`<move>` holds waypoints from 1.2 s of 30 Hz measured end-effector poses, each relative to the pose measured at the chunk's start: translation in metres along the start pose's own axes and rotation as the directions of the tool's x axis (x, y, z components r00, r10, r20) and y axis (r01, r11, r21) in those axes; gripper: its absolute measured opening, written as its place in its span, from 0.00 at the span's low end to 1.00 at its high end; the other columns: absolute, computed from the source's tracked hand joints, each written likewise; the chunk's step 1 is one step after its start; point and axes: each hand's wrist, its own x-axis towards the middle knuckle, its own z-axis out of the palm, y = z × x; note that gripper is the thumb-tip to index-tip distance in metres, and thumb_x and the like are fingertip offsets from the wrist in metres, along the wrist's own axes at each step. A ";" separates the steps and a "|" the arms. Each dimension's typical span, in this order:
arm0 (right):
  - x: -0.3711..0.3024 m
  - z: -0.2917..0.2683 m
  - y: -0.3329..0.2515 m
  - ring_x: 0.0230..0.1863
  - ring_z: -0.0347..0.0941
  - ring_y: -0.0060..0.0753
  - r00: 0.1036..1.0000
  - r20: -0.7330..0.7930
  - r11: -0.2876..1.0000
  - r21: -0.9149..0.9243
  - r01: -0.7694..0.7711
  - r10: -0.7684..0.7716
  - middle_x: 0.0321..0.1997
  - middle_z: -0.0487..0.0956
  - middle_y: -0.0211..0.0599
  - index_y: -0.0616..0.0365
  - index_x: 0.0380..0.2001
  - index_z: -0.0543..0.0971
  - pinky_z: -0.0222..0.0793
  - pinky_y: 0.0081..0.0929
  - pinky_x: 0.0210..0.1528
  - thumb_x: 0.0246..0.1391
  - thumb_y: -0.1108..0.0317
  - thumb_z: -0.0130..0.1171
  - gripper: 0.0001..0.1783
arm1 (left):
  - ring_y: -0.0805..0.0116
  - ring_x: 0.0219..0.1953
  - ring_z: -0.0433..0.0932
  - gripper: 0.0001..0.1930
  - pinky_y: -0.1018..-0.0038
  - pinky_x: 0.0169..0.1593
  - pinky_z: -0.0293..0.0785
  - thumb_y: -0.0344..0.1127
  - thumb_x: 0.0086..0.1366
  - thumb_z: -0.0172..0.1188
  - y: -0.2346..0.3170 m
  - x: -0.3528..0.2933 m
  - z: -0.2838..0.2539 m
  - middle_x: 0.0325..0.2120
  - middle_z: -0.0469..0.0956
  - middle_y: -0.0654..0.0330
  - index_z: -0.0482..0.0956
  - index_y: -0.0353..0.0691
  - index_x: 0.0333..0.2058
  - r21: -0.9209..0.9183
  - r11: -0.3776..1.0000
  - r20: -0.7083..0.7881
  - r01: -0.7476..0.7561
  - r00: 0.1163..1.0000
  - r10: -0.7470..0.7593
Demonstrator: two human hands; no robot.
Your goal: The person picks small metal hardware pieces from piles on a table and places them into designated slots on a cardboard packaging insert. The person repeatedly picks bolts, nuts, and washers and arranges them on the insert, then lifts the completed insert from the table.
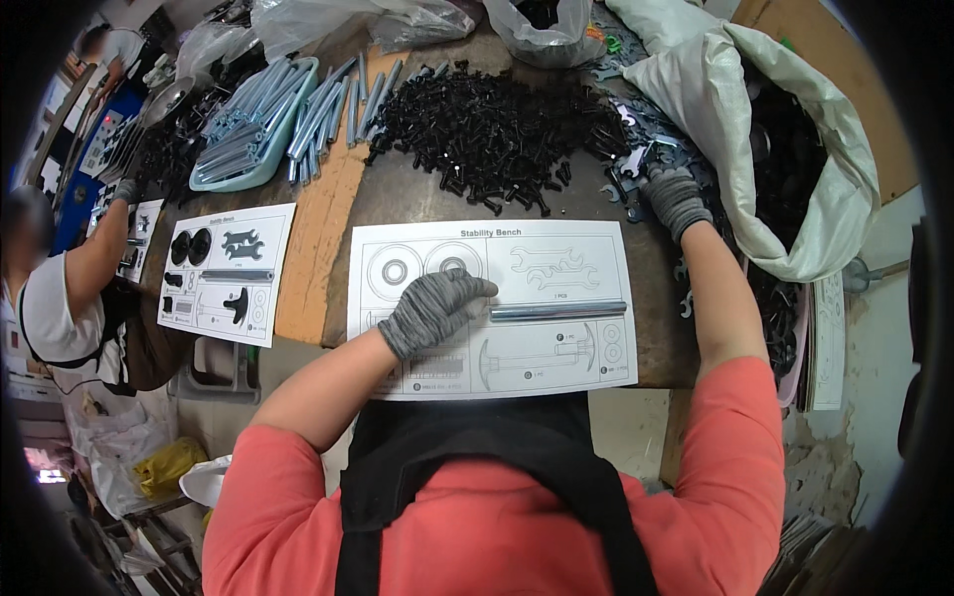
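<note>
My left hand (434, 311), in a grey glove, is over the left half of a printed parts card (465, 387) at the table's front edge. Its fingers are stretched out to the right and hide part of the drawings. Just right of them a shiny metal tube (558, 312) lies across the card. At the right, my gloved right hand (678, 202) reaches into a pile of open-end wrenches (628, 167). Its fingers are bent, with the tips closed against a silvery wrench (651, 154); their grip is partly hidden.
A heap of black bolts (487, 129) fills the table's middle. Metal tubes fill a light-blue tray (283, 149) at the left. An open white sack (730, 139) of black parts stands at the right. A co-worker (75, 288) sits far left, near a second card with parts (224, 273).
</note>
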 end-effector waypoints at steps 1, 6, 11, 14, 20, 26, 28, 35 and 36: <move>0.002 0.011 0.004 0.44 0.73 0.40 0.999 -0.032 0.999 0.040 -0.016 0.018 0.45 0.74 0.39 0.46 0.43 0.73 0.68 0.38 0.44 0.56 0.63 0.43 0.14 | 0.61 0.35 0.77 0.13 0.70 0.41 0.72 0.38 0.59 0.51 -0.002 -0.001 0.002 0.32 0.78 0.56 0.77 0.43 0.42 -0.009 1.000 -0.016 -0.023 1.000 0.023; -0.010 -0.017 0.014 0.39 0.75 0.44 0.968 -0.218 0.963 0.260 -0.068 0.127 0.35 0.78 0.41 0.50 0.37 0.76 0.70 0.37 0.39 0.54 0.64 0.47 0.10 | 0.58 0.35 0.76 0.13 0.67 0.41 0.72 0.39 0.59 0.53 -0.004 -0.002 0.002 0.31 0.77 0.54 0.77 0.43 0.41 -0.040 0.999 -0.018 -0.008 1.000 0.007; -0.044 -0.025 0.010 0.28 0.71 0.27 0.743 -0.306 0.137 0.950 0.282 0.595 0.25 0.74 0.26 0.56 0.34 0.77 0.66 0.27 0.28 0.51 0.64 0.56 0.09 | 0.58 0.34 0.76 0.14 0.69 0.41 0.72 0.40 0.60 0.53 -0.003 -0.002 0.002 0.31 0.77 0.54 0.76 0.42 0.42 -0.039 0.999 -0.050 0.011 0.999 -0.013; -0.071 -0.043 -0.015 0.20 0.65 0.14 0.914 0.045 -0.521 0.833 0.188 0.402 0.27 0.74 0.24 0.55 0.37 0.76 0.63 0.14 0.21 0.51 0.64 0.59 0.11 | 0.66 0.36 0.76 0.15 0.73 0.43 0.72 0.39 0.62 0.52 -0.001 0.002 0.000 0.34 0.76 0.54 0.75 0.39 0.45 -0.355 0.923 -0.005 0.149 0.987 -0.161; -0.106 -0.079 -0.087 0.18 0.65 0.14 0.991 0.053 -0.794 0.604 0.064 0.121 0.26 0.73 0.24 0.55 0.38 0.75 0.61 0.10 0.17 0.51 0.65 0.59 0.12 | 0.74 0.33 0.75 0.26 0.83 0.27 0.72 0.39 0.57 0.59 0.057 0.036 -0.013 0.35 0.73 0.61 0.65 0.37 0.53 -0.785 0.595 0.037 0.171 0.972 -0.231; -0.108 -0.057 -0.103 0.20 0.66 0.15 0.985 0.096 -0.793 0.607 0.054 0.141 0.24 0.71 0.25 0.57 0.39 0.74 0.60 0.11 0.17 0.53 0.66 0.57 0.11 | 0.81 0.23 0.70 0.15 0.85 0.24 0.67 0.36 0.57 0.60 0.036 0.041 -0.018 0.26 0.73 0.66 0.74 0.37 0.42 -0.750 0.609 0.034 0.259 0.934 -0.355; -0.104 -0.043 -0.101 0.23 0.69 0.18 0.979 0.077 -0.741 0.666 0.090 0.188 0.26 0.72 0.28 0.58 0.39 0.73 0.65 0.13 0.21 0.54 0.68 0.55 0.10 | 0.80 0.26 0.71 0.13 0.83 0.29 0.68 0.37 0.58 0.59 0.024 0.043 -0.031 0.25 0.73 0.66 0.76 0.37 0.39 -0.671 0.692 -0.013 0.266 0.929 -0.369; -0.104 -0.007 -0.109 0.37 0.74 0.33 0.887 -0.454 -0.342 0.823 0.453 0.081 0.37 0.76 0.39 0.63 0.34 0.73 0.73 0.27 0.41 0.50 0.78 0.52 0.06 | 0.71 0.33 0.75 0.09 0.76 0.40 0.71 0.34 0.57 0.58 0.027 0.090 -0.075 0.28 0.78 0.61 0.79 0.38 0.35 0.124 0.985 0.296 0.122 0.943 -0.154; -0.110 -0.020 -0.099 0.42 0.73 0.33 0.871 -0.490 -0.103 0.866 0.490 0.023 0.43 0.76 0.39 0.62 0.33 0.75 0.71 0.29 0.46 0.48 0.79 0.54 0.07 | 0.69 0.35 0.76 0.09 0.76 0.41 0.71 0.33 0.56 0.58 0.043 0.097 -0.076 0.27 0.78 0.59 0.79 0.37 0.35 0.302 0.950 0.410 0.076 0.889 -0.202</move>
